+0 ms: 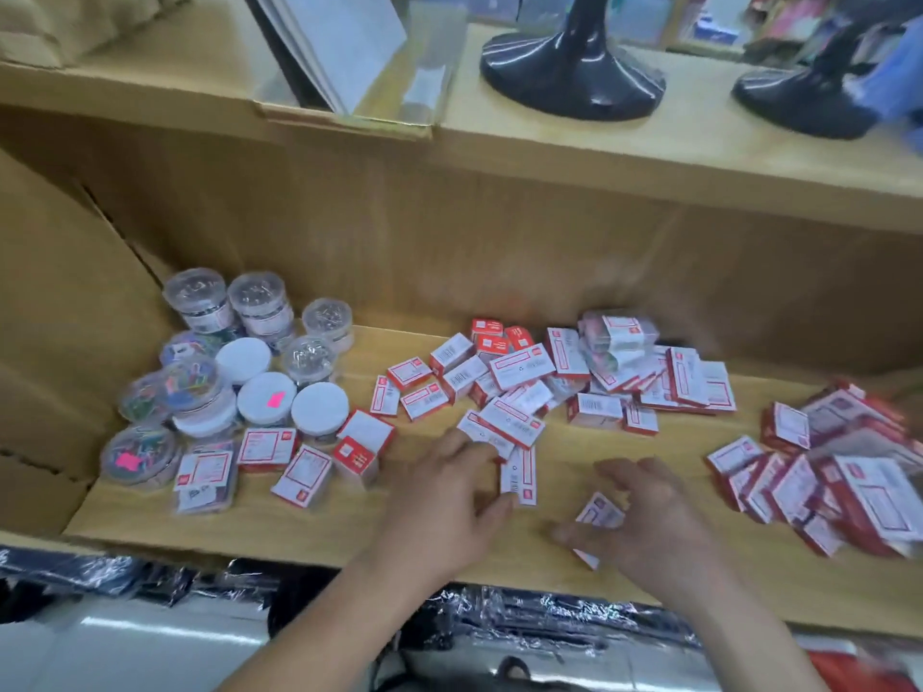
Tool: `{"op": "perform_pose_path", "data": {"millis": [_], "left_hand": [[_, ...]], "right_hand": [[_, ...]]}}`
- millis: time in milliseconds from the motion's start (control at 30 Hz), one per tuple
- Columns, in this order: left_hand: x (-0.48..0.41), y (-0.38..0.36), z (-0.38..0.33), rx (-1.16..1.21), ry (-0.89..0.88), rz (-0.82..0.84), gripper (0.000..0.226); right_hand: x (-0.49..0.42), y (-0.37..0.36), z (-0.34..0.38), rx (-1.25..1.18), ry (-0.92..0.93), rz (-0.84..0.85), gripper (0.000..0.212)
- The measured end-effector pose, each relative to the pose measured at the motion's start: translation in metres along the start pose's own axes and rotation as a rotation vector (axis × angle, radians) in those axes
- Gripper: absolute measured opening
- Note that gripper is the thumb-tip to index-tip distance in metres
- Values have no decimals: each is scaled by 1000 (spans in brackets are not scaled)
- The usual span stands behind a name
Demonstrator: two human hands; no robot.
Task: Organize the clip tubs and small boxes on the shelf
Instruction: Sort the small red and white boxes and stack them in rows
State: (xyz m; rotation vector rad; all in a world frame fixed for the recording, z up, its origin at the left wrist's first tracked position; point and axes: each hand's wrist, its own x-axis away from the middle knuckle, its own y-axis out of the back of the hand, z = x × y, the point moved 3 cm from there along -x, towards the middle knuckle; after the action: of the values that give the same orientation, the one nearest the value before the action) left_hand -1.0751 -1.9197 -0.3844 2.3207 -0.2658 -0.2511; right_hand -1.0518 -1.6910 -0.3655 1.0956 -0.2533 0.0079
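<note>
Wooden shelf (309, 531), light grain, cardboard wall (60, 342) at its left end. Upper board carries two glossy black round bases (574, 77).

Both forearms come in from the bottom edge, palms down, hands low over the front-centre of the shelf.

Right heap (839, 472): red-and-white card boxes, flat rectangles, jumbled, some wrapped in clear film; blurred. Middle heap (589, 372): same boxes, loose, several overlapping, w/ a film-wrapped bundle at the back.

Clip tubs (239, 372) sit clustered in the back-left corner: clear plastic cylinders, some w/ white lids, some showing coloured clips, others metal ones; two stacked pairs at the rear. Pink stickers on two.

Left hand (439, 506): fingers bent and half spread, tips on the front boxes of the middle heap, thumb tip touching the bottom of an upright box (519, 474). Can't tell if it's gripped.

Right hand (649, 531): fingers curled, thumb across a tilted small box (599, 514), pinching it just off the shelf, well apart from either heap.
</note>
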Motion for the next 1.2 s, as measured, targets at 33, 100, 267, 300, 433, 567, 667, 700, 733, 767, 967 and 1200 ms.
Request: {"op": "perform_pose_path", "data": {"millis": [33, 100, 267, 300, 433, 567, 667, 700, 733, 767, 967, 1200], "left_hand": [[0, -9, -1, -3, 26, -8, 46], [-4, -20, -5, -41, 93, -43, 57], [-24, -37, -26, -189, 214, 19, 66], [-24, -40, -26, -195, 207, 18, 64], [-10, -41, -9, -190, 105, 0, 75], [15, -29, 0, -305, 39, -81, 65], [39, -18, 8, -264, 16, -96, 60], [45, -14, 12, -254, 3, -112, 57], [50, -9, 16, -249, -8, -135, 55], [54, -4, 19, -247, -15, -164, 53], [74, 15, 31, -183, 85, -262, 46], [69, 9, 34, -213, 79, -229, 66]], "right_hand": [[5, -6, -4, 19, -11, 50, 81], [10, -19, -12, 22, 20, 34, 80], [10, -27, -18, -53, 104, -142, 63], [10, -24, -17, -66, 112, -158, 62], [4, -15, -14, -106, 132, -198, 56], [-1, -20, 1, -124, 202, -164, 58], [-2, -29, 17, -136, 281, -106, 51], [-2, -33, 23, -123, 310, -80, 48], [-3, -36, 28, -107, 321, -48, 47], [-4, -41, 33, -100, 325, -25, 49], [-8, -53, 50, -58, 312, -9, 71], [-8, -52, 47, -20, 286, 23, 72]]}}
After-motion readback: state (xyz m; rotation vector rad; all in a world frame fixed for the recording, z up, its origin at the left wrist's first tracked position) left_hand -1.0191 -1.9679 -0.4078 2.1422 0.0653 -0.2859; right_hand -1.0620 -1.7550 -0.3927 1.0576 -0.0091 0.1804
